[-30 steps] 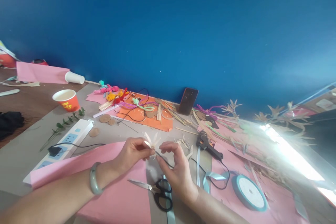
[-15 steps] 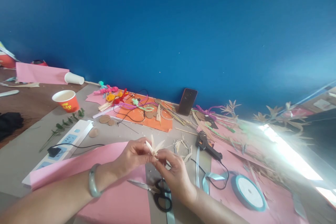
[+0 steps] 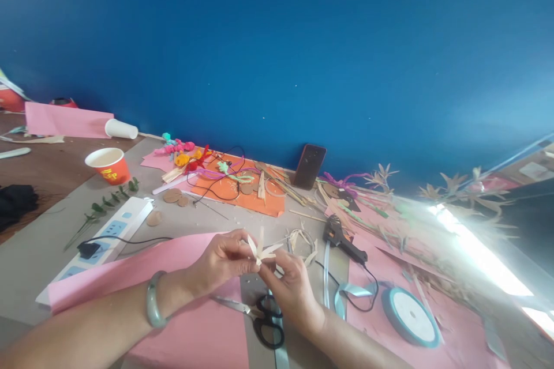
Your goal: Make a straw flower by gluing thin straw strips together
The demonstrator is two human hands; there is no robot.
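Between my two hands is a small cream flower [image 3: 260,253] with pointed petals, seemingly of dried husk. My left hand [image 3: 223,256], with a jade-like bangle [image 3: 154,300] on the wrist, pinches it from the left. From the other side my right hand [image 3: 291,285] pinches its base; some of its fingertips are hidden. Black-handled scissors [image 3: 265,323] lie just below, partly on pink paper [image 3: 194,328], blades toward the left. A loose coil of husk strips [image 3: 302,245] sits behind my right hand.
A black glue gun [image 3: 344,239] and a light blue ribbon spool [image 3: 410,317] lie to the right. On the left are a power strip [image 3: 130,222], a green sprig [image 3: 104,206] and a paper cup [image 3: 110,166]. A phone [image 3: 309,166] leans on the blue wall [image 3: 277,57].
The flower has shifted slightly right and down and turned, so its petals spread wider. Both hands have adjusted their fingers around it; the things on the table stay put.
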